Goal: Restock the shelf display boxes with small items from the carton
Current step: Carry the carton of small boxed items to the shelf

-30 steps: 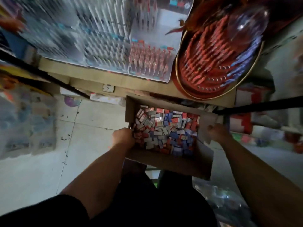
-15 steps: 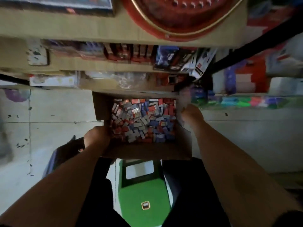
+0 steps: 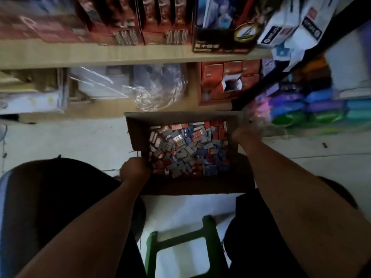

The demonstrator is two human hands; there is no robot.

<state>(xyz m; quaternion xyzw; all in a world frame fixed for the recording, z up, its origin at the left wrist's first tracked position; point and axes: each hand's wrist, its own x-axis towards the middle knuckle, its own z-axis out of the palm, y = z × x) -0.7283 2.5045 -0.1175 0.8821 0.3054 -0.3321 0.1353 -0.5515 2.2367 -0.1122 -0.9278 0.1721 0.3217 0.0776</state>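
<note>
Wooden shelf [image 3: 130, 55] bears red display boxes [image 3: 160, 23], dark box [image 3: 222, 40].

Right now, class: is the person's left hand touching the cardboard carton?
Touching. The head view shows the left hand curled round the left wall of the carton, knuckles outside, with no gap visible between them.

Right hand [image 3: 244, 133] blurred; shelf boxes [image 3: 160, 21] smeared.

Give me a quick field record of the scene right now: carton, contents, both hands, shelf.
carton: open cardboard carton, held up in front of the shelves
contents: heap of small red, blue and grey packets
left hand: grips the carton's near-left edge
right hand: grips the carton's right wall
shelf: red display boxes just beyond the carton
below: green stool
</note>
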